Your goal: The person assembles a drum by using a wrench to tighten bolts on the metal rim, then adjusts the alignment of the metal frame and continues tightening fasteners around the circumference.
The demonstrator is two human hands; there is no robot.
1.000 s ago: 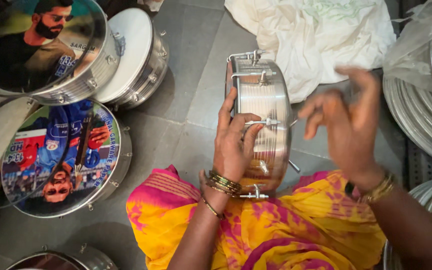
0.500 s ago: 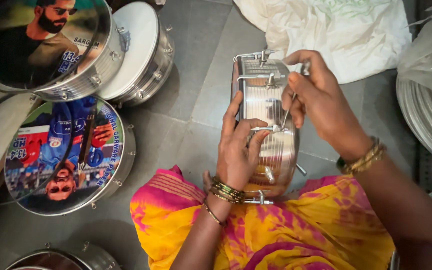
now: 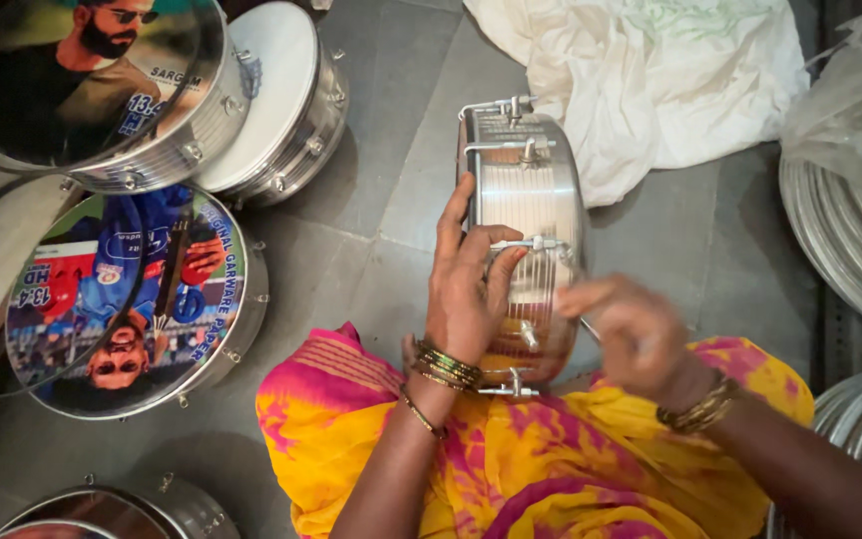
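Metal glints at the centre of the head view: a ribbed steel drum shell with tuning hooks (image 3: 526, 225) stands on its rim against the person's lap, which is draped in pink and yellow printed cloth (image 3: 511, 469). The left hand (image 3: 466, 284) lies flat on the shell's side, fingers (image 3: 481, 255) spread and curled over 1 hook at its 9 o'clock edge, steadying rather than clamping. The right hand (image 3: 626, 334), blurred, has dropped since half a second ago from the shell's upper hooks to its 4 o'clock side; its fingers look loosely bent, and whether they pinch anything cannot be told. That drop suggests work has passed to a lower hook. Room is tight: 2 picture-faced drums (image 3: 132, 289) and a plain white-skinned drum (image 3: 276, 95) crowd 9 to 11 o'clock, crumpled white cloth (image 3: 650, 80) lies at 1 o'clock, stacked steel rings (image 3: 850, 240) line 3 o'clock, and grey floor tiles (image 3: 391, 180) lie between.
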